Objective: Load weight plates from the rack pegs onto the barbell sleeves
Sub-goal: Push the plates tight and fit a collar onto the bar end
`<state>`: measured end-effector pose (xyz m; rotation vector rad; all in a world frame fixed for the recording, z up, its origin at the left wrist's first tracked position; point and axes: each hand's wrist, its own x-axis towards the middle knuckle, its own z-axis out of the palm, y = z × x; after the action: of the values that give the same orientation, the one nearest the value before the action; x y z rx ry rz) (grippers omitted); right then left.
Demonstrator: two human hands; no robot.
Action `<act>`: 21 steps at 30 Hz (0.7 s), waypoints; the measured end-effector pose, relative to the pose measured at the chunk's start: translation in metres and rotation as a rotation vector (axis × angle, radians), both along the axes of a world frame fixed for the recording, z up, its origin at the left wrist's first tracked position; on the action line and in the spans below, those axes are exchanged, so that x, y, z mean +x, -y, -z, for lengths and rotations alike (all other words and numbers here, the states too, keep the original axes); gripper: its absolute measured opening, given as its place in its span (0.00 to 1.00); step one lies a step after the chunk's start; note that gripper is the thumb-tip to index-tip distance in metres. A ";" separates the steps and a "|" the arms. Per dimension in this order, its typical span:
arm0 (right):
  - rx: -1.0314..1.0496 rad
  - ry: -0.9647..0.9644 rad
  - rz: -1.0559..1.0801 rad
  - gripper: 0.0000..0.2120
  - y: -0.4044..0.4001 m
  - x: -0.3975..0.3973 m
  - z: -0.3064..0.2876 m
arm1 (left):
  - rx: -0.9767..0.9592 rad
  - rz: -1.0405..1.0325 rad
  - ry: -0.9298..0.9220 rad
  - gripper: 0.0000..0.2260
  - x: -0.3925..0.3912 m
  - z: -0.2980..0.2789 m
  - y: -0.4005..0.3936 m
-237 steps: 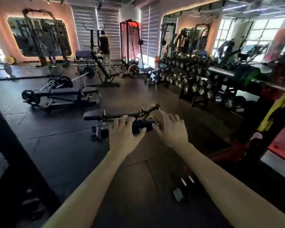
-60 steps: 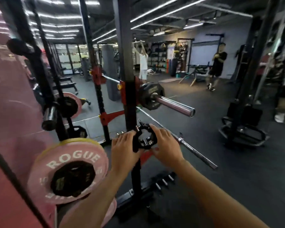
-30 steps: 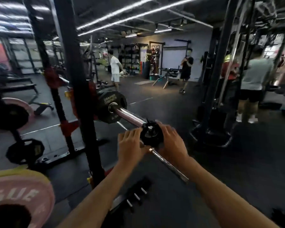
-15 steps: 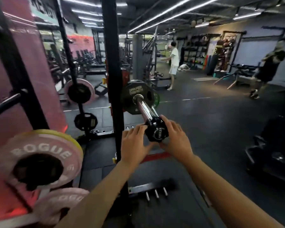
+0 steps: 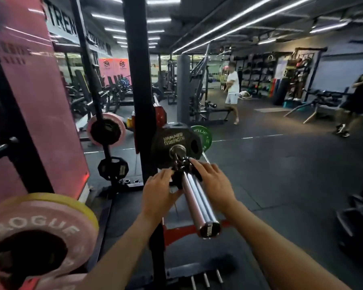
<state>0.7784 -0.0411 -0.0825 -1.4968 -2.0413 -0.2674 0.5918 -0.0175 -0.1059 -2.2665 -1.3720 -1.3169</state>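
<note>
Head view: looking down the length of a chrome barbell sleeve (image 5: 197,201) racked at about waist height beside a black upright (image 5: 142,101).
Loaded so far: one black plate (image 5: 172,141) marked HAMMER STRENGTH sits at the inner end of the sleeve; the edge of a green plate (image 5: 203,133) shows just behind it, though whether it rides the same bar cannot be told.
Collar: a black clamp collar (image 5: 181,171) is around the sleeve, close to the black plate but with a short gap showing between them.
Left hand (image 5: 159,195): fingers curled onto the left side of the collar, gripping it.
Right hand (image 5: 215,183): fingers spread over the collar's right side, pressing on it; both hands share the one collar.
Step in hand: by the look of it, seating and locking the collar against the plate on this sleeve.
Free sleeve: most of the chrome length, out to its end cap (image 5: 210,230), is bare.
Still on the pegs: a pink ROGUE plate (image 5: 40,229) with a yellow one behind it at lower left, another pink plate (image 5: 106,131) farther back, and a small black plate (image 5: 113,168) below that.
Other sleeve: out of sight, so its load is unknown.
Judgement: this side seems nearly finished if one plate is the target; otherwise more rack plates remain to move.
</note>
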 end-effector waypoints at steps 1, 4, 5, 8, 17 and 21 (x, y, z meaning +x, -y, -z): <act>-0.003 0.007 -0.008 0.35 -0.011 0.000 -0.001 | -0.002 0.003 0.006 0.20 0.000 -0.001 -0.011; -0.006 0.023 -0.014 0.35 -0.043 0.000 -0.003 | -0.004 0.030 0.030 0.19 -0.002 -0.004 -0.041; -0.009 0.036 -0.007 0.35 -0.051 -0.002 -0.003 | -0.014 0.030 0.027 0.18 -0.002 -0.006 -0.049; -0.007 0.039 0.001 0.34 -0.069 -0.004 -0.001 | -0.062 0.028 0.015 0.18 -0.002 -0.012 -0.065; 0.092 -0.133 -0.108 0.28 -0.088 -0.006 -0.008 | -0.172 0.025 0.131 0.30 0.007 -0.023 -0.082; 0.097 -0.090 -0.143 0.31 -0.096 0.001 -0.008 | -0.221 0.063 0.197 0.27 0.011 -0.024 -0.084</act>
<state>0.7799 0.0551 -0.0745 -1.2749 -2.0227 -0.2341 0.6027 0.0661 -0.0820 -2.3906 -1.5944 -1.5120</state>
